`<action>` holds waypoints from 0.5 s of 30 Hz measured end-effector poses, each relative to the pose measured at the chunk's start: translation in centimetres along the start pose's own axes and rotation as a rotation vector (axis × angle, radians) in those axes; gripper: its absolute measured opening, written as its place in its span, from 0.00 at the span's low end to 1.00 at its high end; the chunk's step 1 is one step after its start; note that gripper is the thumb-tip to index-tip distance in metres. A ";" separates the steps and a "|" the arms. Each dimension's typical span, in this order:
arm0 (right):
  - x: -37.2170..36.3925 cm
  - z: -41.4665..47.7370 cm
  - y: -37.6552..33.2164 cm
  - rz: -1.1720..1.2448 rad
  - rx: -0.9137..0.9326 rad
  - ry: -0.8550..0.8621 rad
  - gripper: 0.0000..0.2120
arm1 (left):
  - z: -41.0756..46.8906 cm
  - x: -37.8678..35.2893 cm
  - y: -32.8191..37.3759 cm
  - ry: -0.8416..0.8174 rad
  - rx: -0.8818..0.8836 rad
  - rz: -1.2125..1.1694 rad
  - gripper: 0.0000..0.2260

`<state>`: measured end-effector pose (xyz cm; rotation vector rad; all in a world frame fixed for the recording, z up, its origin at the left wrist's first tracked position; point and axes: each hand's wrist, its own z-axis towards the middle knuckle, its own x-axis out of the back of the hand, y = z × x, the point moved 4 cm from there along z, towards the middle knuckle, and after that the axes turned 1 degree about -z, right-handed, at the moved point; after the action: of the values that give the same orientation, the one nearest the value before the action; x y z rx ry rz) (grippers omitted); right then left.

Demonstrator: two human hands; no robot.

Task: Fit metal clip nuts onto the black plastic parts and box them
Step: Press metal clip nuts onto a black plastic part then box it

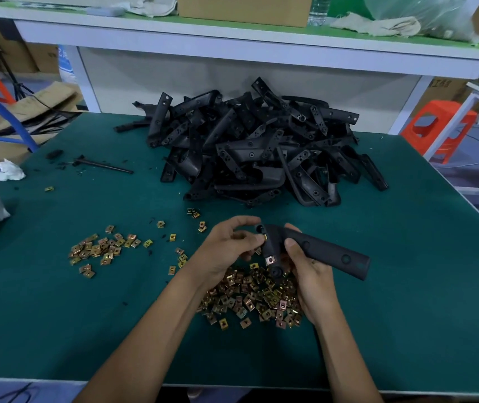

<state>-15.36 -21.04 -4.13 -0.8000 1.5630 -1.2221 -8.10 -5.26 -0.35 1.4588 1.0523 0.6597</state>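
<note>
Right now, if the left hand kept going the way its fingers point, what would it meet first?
The bent end of the black plastic part that the right hand grips; the left hand, fingers seemingly pinching a clip nut, is nearly on it.

Orange stool (439, 126), crumpled tissue (5, 171)

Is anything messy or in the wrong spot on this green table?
Yes. One clip nut lies alone near the left edge of the table, far from the small nut pile and the big nut pile. Black crumbs are scattered around a thin black rod further back, near a crumpled white tissue.
</note>
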 end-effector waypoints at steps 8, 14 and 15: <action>-0.7 -0.3 -1.1 -0.053 0.061 0.072 0.19 | -0.3 0.1 -0.1 0.118 -0.079 0.023 0.07; 0.8 -2.0 -2.4 0.270 0.016 0.221 0.14 | 1.0 -0.5 -1.2 0.030 -0.126 0.264 0.22; 1.9 -2.9 -2.8 0.319 0.037 0.255 0.14 | 1.4 -0.1 -2.1 0.026 -0.086 0.324 0.25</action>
<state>-18.87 -22.57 -1.91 -0.3601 1.7877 -1.1433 -7.43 -6.15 -2.60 1.5630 0.8028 0.9447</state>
